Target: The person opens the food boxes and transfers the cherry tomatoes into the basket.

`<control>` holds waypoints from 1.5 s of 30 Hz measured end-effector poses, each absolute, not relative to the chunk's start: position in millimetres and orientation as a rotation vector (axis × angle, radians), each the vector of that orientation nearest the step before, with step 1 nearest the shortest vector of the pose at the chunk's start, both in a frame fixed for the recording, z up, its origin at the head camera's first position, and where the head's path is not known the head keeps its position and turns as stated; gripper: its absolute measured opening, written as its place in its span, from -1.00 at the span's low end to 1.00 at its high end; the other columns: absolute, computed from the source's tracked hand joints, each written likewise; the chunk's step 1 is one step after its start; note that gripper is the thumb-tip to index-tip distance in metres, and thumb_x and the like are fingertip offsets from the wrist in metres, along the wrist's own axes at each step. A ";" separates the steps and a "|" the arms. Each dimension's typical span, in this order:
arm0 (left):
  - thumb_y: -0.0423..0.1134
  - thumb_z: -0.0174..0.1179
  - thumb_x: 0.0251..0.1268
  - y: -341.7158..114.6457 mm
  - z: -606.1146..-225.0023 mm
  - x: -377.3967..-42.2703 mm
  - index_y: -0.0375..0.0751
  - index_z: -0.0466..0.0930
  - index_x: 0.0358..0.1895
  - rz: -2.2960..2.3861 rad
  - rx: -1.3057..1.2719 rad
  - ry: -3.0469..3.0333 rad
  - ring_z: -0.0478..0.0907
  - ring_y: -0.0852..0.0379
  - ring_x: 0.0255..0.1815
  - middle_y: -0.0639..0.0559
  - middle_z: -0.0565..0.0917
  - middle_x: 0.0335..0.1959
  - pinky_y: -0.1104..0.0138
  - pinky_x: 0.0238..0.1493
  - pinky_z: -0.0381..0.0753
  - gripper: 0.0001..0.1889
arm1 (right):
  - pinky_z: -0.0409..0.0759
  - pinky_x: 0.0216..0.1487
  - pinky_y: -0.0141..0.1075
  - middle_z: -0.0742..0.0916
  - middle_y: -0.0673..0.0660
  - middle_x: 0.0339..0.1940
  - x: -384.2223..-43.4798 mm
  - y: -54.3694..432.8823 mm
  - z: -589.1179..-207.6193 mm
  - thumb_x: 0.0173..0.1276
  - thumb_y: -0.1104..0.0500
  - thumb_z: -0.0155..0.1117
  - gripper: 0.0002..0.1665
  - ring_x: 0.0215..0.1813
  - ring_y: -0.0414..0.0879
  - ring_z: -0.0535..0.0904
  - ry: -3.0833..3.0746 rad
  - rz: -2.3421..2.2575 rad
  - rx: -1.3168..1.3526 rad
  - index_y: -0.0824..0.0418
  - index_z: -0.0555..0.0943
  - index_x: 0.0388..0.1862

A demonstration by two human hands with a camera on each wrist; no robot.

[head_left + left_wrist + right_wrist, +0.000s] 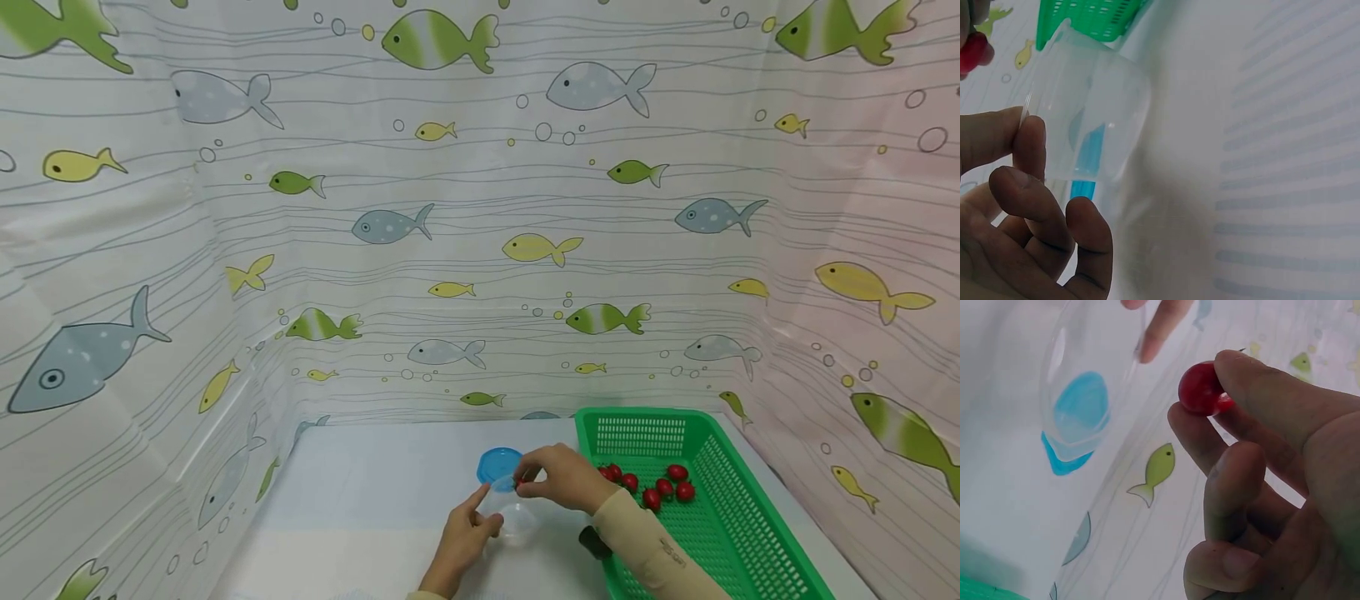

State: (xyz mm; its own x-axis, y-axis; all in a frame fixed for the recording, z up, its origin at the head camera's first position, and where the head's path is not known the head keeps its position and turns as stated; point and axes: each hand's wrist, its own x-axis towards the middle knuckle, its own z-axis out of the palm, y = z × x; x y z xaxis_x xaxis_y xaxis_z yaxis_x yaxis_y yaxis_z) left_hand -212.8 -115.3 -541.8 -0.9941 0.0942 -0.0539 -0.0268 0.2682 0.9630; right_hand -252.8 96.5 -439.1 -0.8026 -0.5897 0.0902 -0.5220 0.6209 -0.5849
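My left hand (461, 537) pinches the rim of a clear plastic container (1100, 94) between thumb and finger, its other fingers loosely bent. The container is tilted, and in the head view its mouth faces the right hand. My right hand (566, 479) holds a small red tomato (1199, 389) between thumb and fingertips, close to the container's mouth and apart from it in the right wrist view. A blue lid (495, 461) lies on the white table just behind the container and shows through its clear wall in both wrist views.
To the right stands a green perforated basket (738, 492) with several red tomatoes (677, 472) towards its far end. The right forearm crosses its near left side, where a dark object (595, 543) shows below the wrist. Fish-patterned sheets (480, 275) enclose the white table.
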 end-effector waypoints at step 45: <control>-0.27 0.29 0.32 -112.4 -541.8 -211.1 -0.38 0.27 0.50 1.829 0.037 2.454 0.34 0.22 -0.63 0.05 0.61 -0.58 0.42 -0.60 0.32 -0.29 | 0.59 -0.22 -0.16 0.74 -0.23 -0.26 -215.6 258.3 -450.4 0.28 -0.13 0.45 -0.78 -0.20 -0.21 0.65 3.104 -0.892 -0.464 -0.11 0.73 -0.17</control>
State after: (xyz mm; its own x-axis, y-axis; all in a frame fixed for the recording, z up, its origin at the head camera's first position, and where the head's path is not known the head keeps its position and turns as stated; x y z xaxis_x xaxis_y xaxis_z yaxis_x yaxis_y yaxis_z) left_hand -211.1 -112.4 -541.8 -0.9965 0.0673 -0.0503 -0.0289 0.2869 0.9575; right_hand -215.6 258.3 -450.4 -0.9525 -0.2365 0.1920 -0.3024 0.8109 -0.5010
